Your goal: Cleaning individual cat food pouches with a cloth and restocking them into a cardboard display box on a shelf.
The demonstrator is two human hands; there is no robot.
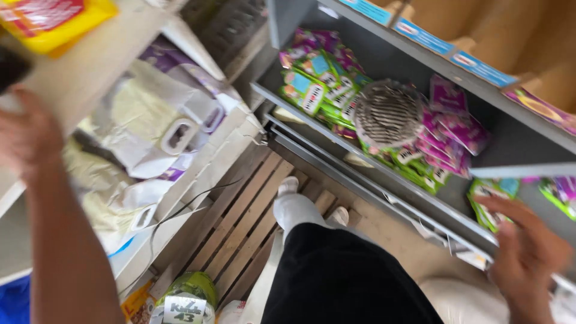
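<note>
I see bright, even daylight; motion blur smears both hands, worst toward four and nine o'clock; shadows soft.

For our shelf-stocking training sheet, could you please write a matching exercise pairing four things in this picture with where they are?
Things:
1. left hand
2. right hand
3. striped round thing
4. wooden pallet

Places:
A. on the floor under the feet
B. on the pouches on the shelf
C. against a cardboard box, upper left
D. by the green pouches, lower right

Pairs: 1-C, 2-D, 3-B, 4-A
</note>
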